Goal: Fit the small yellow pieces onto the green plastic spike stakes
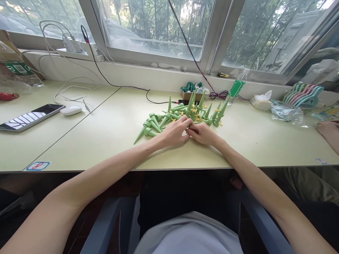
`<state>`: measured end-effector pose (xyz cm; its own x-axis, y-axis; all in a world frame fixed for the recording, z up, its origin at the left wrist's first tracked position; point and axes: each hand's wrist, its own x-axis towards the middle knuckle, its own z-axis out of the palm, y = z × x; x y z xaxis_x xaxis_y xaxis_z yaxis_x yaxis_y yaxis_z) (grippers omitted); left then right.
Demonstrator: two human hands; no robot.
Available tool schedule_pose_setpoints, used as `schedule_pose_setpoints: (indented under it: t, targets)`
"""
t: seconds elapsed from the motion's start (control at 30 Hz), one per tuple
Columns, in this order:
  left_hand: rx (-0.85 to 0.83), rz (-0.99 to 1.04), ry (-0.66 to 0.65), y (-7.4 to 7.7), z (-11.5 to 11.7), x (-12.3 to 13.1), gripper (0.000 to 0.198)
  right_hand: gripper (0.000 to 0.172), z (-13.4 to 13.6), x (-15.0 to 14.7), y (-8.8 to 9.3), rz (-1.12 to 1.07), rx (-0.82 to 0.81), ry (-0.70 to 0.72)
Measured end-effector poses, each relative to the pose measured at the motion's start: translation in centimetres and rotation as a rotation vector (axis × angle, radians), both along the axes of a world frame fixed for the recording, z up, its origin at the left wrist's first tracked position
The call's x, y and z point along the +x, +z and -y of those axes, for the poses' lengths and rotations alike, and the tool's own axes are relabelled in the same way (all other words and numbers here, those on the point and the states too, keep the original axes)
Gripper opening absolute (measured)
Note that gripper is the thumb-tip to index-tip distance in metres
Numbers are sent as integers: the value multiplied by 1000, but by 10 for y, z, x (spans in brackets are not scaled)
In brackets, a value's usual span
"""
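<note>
My left hand (175,132) and my right hand (203,134) meet in front of a heap of green plastic plant watering spikes (150,123). Fingertips of both hands are pinched together around something small. It is mostly hidden by the fingers, with only a hint of green, so I cannot make it out. Several spikes stand point up behind the hands, such as the tall spike (221,112) at the right of the heap. Others lie on their sides to the left. Small yellow valves (200,119) show among the green parts.
The table (111,141) runs along a window. On the left lie a phone (31,117), a white mouse (71,110) and cables. Behind the heap are a small box (187,95) and a bottle (236,88). Tissues (261,100), hangers (304,95) and another person's hand (329,132) are right.
</note>
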<state>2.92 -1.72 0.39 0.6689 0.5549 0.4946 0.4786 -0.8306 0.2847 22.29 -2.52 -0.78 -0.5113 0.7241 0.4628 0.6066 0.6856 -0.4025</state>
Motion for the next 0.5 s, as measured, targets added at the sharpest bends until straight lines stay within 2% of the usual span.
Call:
schedule_pose_setpoints:
  t: [0.5]
  targets:
    - [-4,-16,1,2,2,0,22,36,-1,1,-1,21,-2,-16]
